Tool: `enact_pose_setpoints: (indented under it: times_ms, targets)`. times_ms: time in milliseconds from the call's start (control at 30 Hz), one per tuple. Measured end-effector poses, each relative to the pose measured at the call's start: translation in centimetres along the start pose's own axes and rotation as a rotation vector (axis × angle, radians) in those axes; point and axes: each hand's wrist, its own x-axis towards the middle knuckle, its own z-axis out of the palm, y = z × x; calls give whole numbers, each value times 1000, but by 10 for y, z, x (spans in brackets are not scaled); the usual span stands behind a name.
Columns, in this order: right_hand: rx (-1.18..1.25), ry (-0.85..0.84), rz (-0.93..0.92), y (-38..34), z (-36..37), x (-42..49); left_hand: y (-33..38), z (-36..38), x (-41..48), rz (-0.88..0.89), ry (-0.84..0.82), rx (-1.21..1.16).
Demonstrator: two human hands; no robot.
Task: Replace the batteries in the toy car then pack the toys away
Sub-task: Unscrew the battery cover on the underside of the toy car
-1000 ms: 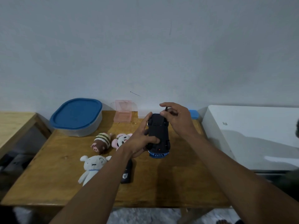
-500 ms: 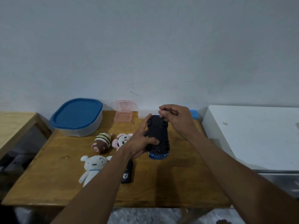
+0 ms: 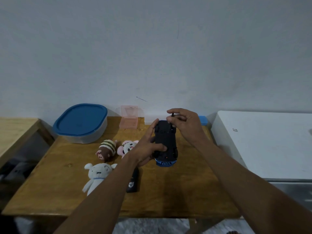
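While the car is held belly-up above the worktop, the left hand wraps its side to steady it, and the right hand's fingers pinch a thin tool upright over the underside, likely at the battery hatch. Plush toys and a lidded box wait nearby for packing.

Your left forearm hid the right side of the white plush and the upper part of the black remote beside it. Your left hand covered the toy car along its left flank and part of the pink plush. The thin dark tool in your right hand was too small to identify; its tip against the car could not be made out. The remote's logo was unreadable.
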Motion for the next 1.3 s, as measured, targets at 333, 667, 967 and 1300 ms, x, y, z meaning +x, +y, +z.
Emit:
enact_pose_setpoints:
  times_ms: [333,667,967,1300]
  targets:
    - [-67,6,-39,-1,4,1,1,1,-3,-14,10,8]
    - [-28,-5,-37,-4,4,2,4,0,-2,-17,18,-6]
    - [-45,-3,-64,-6,5,2,4,0,-3,-12,12,-14]
    - [-68,-21,-64,-6,5,3,2,-1,-2,0,7,-8]
